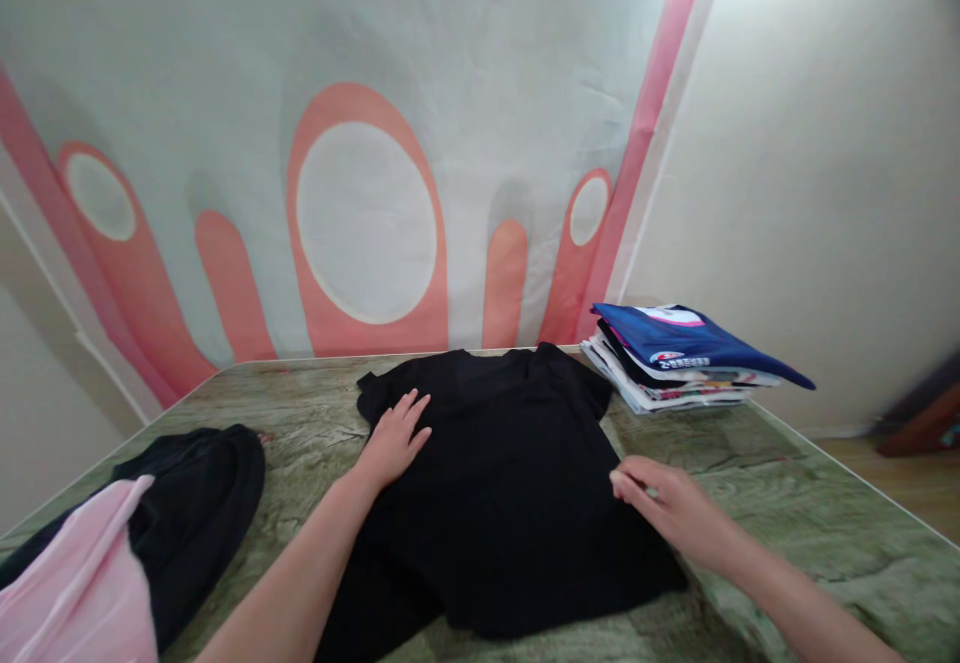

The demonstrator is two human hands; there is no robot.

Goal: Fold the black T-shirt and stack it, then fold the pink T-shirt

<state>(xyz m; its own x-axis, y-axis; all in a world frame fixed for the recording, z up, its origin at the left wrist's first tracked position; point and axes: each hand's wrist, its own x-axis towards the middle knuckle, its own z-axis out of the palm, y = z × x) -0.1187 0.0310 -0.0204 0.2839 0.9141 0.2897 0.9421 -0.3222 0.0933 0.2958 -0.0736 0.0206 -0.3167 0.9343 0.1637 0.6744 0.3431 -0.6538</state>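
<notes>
A black T-shirt (pixel 517 483) lies spread on the wood-patterned table, its neckline toward the far edge and its hem toward me. The lower left part of the cloth is uneven and reaches the bottom of the view. My left hand (pixel 395 440) rests on the shirt's left side, fingers spread, holding nothing. At the shirt's right edge, my right hand (pixel 664 501) is closed, thumb and fingers pinched together on the black cloth's side.
Folded clothes (pixel 675 358) are stacked at the back right of the table (pixel 795 493), a dark blue one on top. Black clothing (pixel 206 503) and a pink garment (pixel 90 583) lie at the left. A patterned wall stands behind.
</notes>
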